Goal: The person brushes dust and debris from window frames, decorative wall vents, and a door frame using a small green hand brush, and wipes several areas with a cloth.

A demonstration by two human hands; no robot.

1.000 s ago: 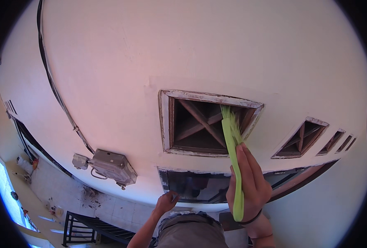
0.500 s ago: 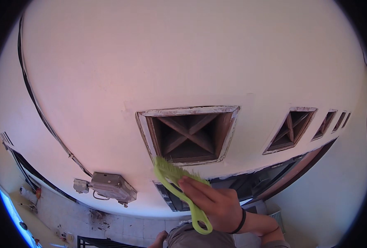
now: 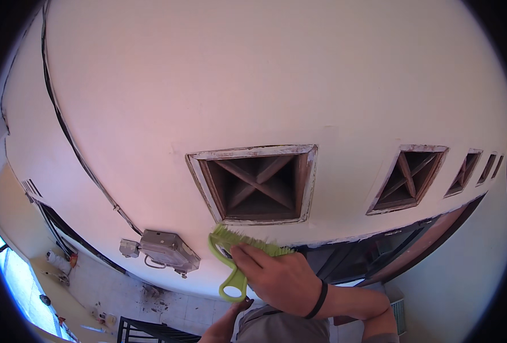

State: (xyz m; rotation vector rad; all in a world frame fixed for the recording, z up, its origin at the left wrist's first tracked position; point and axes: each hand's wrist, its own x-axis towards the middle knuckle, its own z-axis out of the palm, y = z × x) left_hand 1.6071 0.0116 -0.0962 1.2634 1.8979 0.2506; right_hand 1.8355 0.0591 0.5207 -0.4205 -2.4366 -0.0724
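My right hand (image 3: 282,279), wearing a dark wristband, grips a lime-green scrub brush (image 3: 234,273) with a looped handle. Its bristles point up, just under the lower edge of a square wall vent (image 3: 255,184). I cannot tell whether they touch the wall. The vent has a brown wooden frame with crossed slats inside, and its pale border is chipped and flaking. Lower down, beyond the handle loop, my left hand (image 3: 242,305) shows only in part; its fingers are too small and dark to make out.
Along the wall to the right run several similar vents (image 3: 410,178), above a dark window or door opening (image 3: 373,246). A grey meter box (image 3: 170,251) juts out on the left, with a black cable (image 3: 73,140) leading up. Below are a black metal rack (image 3: 150,330) and debris (image 3: 153,294) on pale floor tiles.
The brush has turned, so its handle loop has swung leftward, and it sits slightly lower from the vent. More of my left forearm shows. The view has shifted a little.
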